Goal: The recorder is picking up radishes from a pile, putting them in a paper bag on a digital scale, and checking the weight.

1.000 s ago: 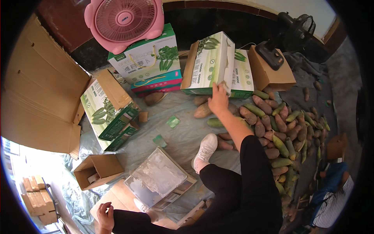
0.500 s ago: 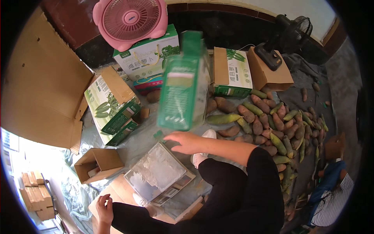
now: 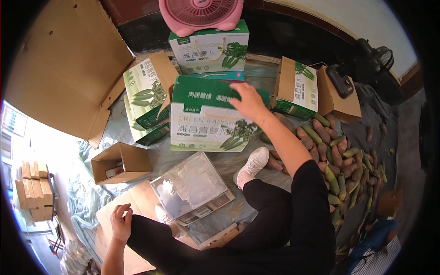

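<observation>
The green-and-white gift carton (image 3: 208, 114) stood on the floor sheet, centre, just far of the plastic-wrapped scale (image 3: 191, 188). The right hand (image 3: 247, 101) lay on its top edge, fingers spread, not gripping. A firmer hold at the far rim was judged advisable. The left hand (image 3: 120, 223) rested loosely curled on flat cardboard (image 3: 137, 201).

4 green-and-white printed cartons show — 1 under the pink fan (image 3: 208, 46), 1 open at the left (image 3: 149, 98), 1 in the middle (image 3: 206, 121) and 1 open at the right (image 3: 298, 89); 2 plain brown boxes — a small one (image 3: 120, 162) and one at the far right (image 3: 339, 98); 1 large brown cardboard sheet (image 3: 64, 68); 1 pink fan (image 3: 200, 13); 1 scale (image 3: 192, 188); 2 white shoes, 1 plainly seen (image 3: 251, 166); 2 hands — left (image 3: 120, 224), right (image 3: 247, 101); the heaped vegetables (image 3: 334, 156) are too many to count.
</observation>
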Demonstrator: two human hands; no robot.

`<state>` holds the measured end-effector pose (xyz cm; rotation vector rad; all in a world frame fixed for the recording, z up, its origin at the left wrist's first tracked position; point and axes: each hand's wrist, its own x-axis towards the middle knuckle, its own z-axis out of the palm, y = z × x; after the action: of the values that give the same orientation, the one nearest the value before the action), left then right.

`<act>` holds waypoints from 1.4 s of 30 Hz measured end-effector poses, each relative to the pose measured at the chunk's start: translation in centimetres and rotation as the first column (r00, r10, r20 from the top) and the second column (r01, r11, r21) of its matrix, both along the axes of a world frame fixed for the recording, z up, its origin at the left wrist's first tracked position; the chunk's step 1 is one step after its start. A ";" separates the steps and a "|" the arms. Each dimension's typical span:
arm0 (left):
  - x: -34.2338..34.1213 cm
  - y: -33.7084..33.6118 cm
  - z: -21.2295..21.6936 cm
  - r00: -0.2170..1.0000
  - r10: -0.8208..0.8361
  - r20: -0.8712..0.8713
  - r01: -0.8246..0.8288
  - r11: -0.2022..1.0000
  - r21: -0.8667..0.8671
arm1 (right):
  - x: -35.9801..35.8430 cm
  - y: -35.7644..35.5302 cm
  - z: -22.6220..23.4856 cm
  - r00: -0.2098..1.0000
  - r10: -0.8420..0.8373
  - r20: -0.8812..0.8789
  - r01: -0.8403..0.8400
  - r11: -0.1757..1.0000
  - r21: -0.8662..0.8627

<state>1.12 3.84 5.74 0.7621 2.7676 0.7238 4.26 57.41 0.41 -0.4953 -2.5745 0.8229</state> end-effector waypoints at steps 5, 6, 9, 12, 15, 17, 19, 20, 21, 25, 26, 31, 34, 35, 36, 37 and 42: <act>-0.1 -0.7 0.2 1.000 0.017 0.000 -0.017 1.000 -0.012 | -2.7 0.7 -1.1 0.997 -0.068 -0.021 0.070 0.993 0.091; -0.2 -0.7 0.2 1.000 0.026 0.006 -0.026 1.000 0.000 | -3.0 1.0 -1.0 0.980 -0.095 0.177 0.076 0.990 0.115; -0.1 -1.0 0.4 1.000 0.009 -0.013 -0.008 1.000 0.004 | -2.8 1.3 -1.3 0.945 -0.146 0.292 0.102 0.982 0.160; 0.2 -1.2 0.4 0.999 0.034 0.009 -0.034 0.999 0.021 | -1.3 1.8 -1.5 0.953 -0.018 0.303 0.024 1.000 -0.018; 0.3 -1.5 0.8 1.000 0.021 -0.005 -0.020 1.000 0.015 | 0.4 1.5 -0.8 0.962 0.077 0.263 -0.022 0.978 -0.206; 0.7 -2.0 0.8 0.998 0.053 0.022 -0.053 0.998 0.029 | 1.5 0.3 0.0 0.971 0.041 0.236 -0.004 0.988 -0.155; 0.9 -2.3 0.7 1.000 0.019 -0.012 -0.018 0.998 0.054 | 2.2 -0.7 1.7 0.979 0.002 0.202 0.019 0.995 -0.102; 0.9 -2.6 0.7 1.000 0.011 -0.026 -0.010 0.999 0.040 | 2.5 -1.2 2.6 0.989 -0.026 0.145 0.030 0.999 -0.027; 1.0 -2.9 0.7 0.999 0.008 -0.038 -0.006 0.999 0.053 | 2.8 -1.6 3.6 0.996 -0.043 0.078 0.040 0.998 0.048; 2.0 -4.2 0.8 0.997 0.039 -0.069 -0.033 0.997 0.074 | 3.9 -3.1 7.3 0.997 -0.070 0.023 0.068 0.994 0.084; 2.2 -4.5 0.9 0.996 0.033 -0.084 -0.026 0.996 0.086 | 4.1 -3.4 8.2 0.998 -0.058 0.002 0.057 0.991 0.120; 3.0 -5.9 0.9 0.992 0.048 -0.115 -0.034 0.992 0.119 | 5.5 -5.3 12.6 0.999 0.011 -0.030 -0.009 0.995 0.095; 3.3 -6.5 1.1 0.990 0.034 -0.139 -0.018 0.993 0.114 | 6.4 -7.1 14.3 1.000 0.010 -0.020 -0.008 0.997 0.074; 3.5 -6.7 1.1 0.990 0.042 -0.136 -0.028 0.994 0.109 | 6.6 -7.9 14.7 1.000 0.012 -0.018 -0.011 0.997 0.072; 3.6 -6.9 1.2 0.987 0.034 -0.159 -0.018 0.994 0.105 | 6.7 -8.7 15.0 1.000 0.026 0.008 -0.027 0.998 0.059; 3.7 -7.1 1.1 0.981 0.016 -0.193 0.005 0.994 0.106 | 6.8 -9.6 15.2 0.998 0.043 0.034 -0.045 0.998 0.045; 4.2 -8.1 0.7 0.973 0.048 -0.227 -0.011 0.987 0.160 | 6.4 -15.8 14.1 0.986 0.164 -0.011 -0.158 0.962 0.221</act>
<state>5.31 -4.23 6.41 0.8890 2.9600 0.9247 10.67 41.66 14.47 -0.2079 -2.6623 0.5809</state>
